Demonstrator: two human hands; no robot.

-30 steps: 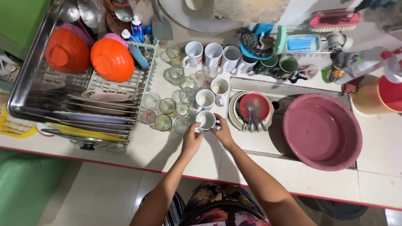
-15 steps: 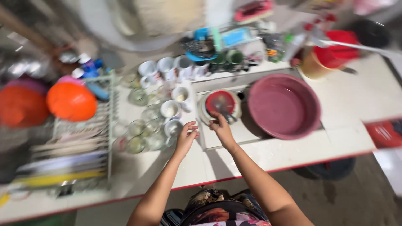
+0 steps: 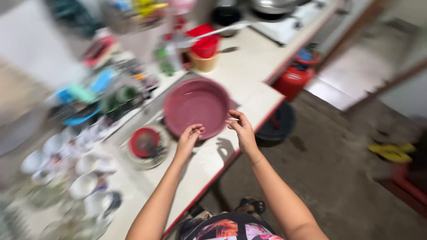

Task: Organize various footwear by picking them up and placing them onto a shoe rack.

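A blurred, tilted view is given from above of a long white surface (image 3: pixel 262 58) edged in red, running from lower left to upper right. Two bare forearms are stretched forward from the bottom of the frame over the near edge of the surface. The left hand (image 3: pixel 189 138) is held with the fingers loosely curled and nothing gripped, just at the near rim of a large round pink basin (image 3: pixel 195 104). The right hand (image 3: pixel 242 129) is raised beside it, fingers bent and part open, likewise empty, close to the right rim of the basin; whether either hand touches the rim cannot be told.

To the left of the basin, a red bowl (image 3: pixel 143 142) is seen set in a pale dish. Farther left, white mugs (image 3: pixel 82 184) are clustered, smeared by motion. Beyond the basin a tan container with a red lid (image 3: pixel 203 53) is standing. On the floor to the right, a red gas cylinder (image 3: pixel 291 82) and yellow sandals (image 3: pixel 391 152) are visible.
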